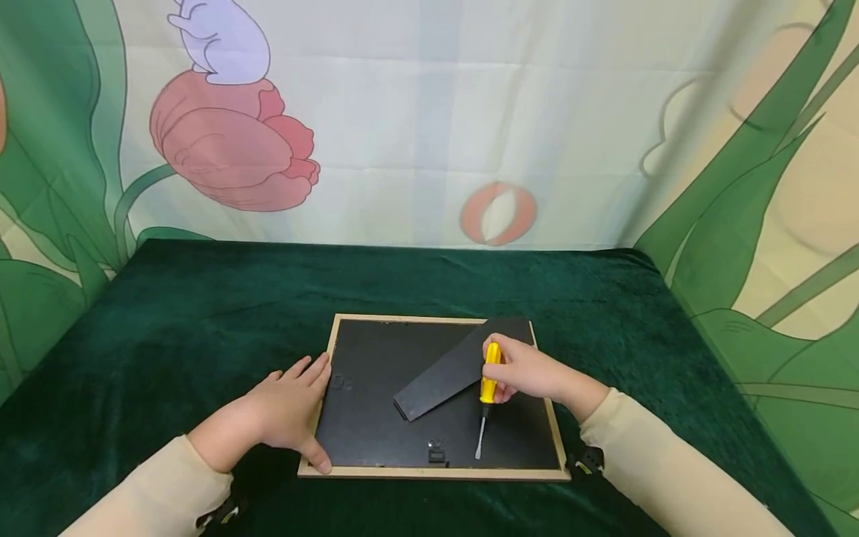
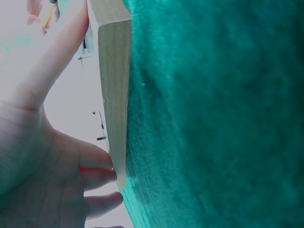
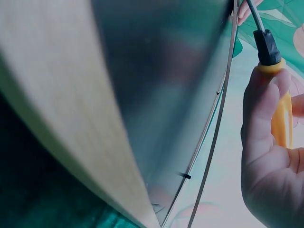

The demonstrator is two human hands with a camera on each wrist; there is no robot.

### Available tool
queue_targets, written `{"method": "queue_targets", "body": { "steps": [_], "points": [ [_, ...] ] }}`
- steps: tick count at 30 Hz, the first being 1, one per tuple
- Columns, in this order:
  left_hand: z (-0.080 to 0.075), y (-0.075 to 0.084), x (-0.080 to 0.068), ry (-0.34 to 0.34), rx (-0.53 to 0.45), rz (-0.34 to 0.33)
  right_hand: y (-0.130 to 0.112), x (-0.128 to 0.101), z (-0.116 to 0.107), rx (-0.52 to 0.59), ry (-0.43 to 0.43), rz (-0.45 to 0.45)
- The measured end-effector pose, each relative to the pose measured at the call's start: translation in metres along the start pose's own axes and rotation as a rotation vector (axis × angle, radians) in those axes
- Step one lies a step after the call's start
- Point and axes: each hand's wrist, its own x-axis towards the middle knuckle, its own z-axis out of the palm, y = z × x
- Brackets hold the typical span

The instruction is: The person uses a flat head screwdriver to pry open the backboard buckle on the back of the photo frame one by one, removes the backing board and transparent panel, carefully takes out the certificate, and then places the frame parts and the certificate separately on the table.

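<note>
A picture frame [image 1: 376,358] lies face down, its black back panel up inside a light wooden border. My left hand [image 1: 288,406] rests along its left edge, fingers spread and thumb on the near left corner; the left wrist view shows the fingers against the wooden side [image 2: 114,95]. In my right hand [image 1: 526,367] is a screwdriver [image 1: 490,380] with a yellow handle, gripped above the panel with its metal tip pointing down toward the near edge. Whether the tip touches the panel I cannot tell. Partly behind that hand, a black stand leg [image 1: 443,373] lies slantwise across the back.
Dark green velvet cloth [image 1: 255,298] covers the table under the frame. A small black hanger [image 1: 436,453] sits on the panel near its front edge, and small metal tabs [image 3: 185,175] line the rim. A printed curtain [image 1: 403,134] hangs behind the table.
</note>
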Motion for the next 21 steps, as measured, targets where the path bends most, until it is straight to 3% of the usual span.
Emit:
{"method": "queue_targets", "body": {
  "steps": [7,13,21],
  "points": [
    [-0.001,0.002,-0.001,-0.001,-0.011,-0.001,-0.003,0.001,0.009,0.066,-0.017,-0.022],
    [-0.001,0.001,0.000,-0.014,-0.013,-0.003,-0.009,0.006,0.019,0.056,-0.032,-0.022],
    [0.001,0.001,-0.002,0.023,0.013,-0.003,-0.012,0.007,0.023,0.049,-0.030,0.001]
  ]
}}
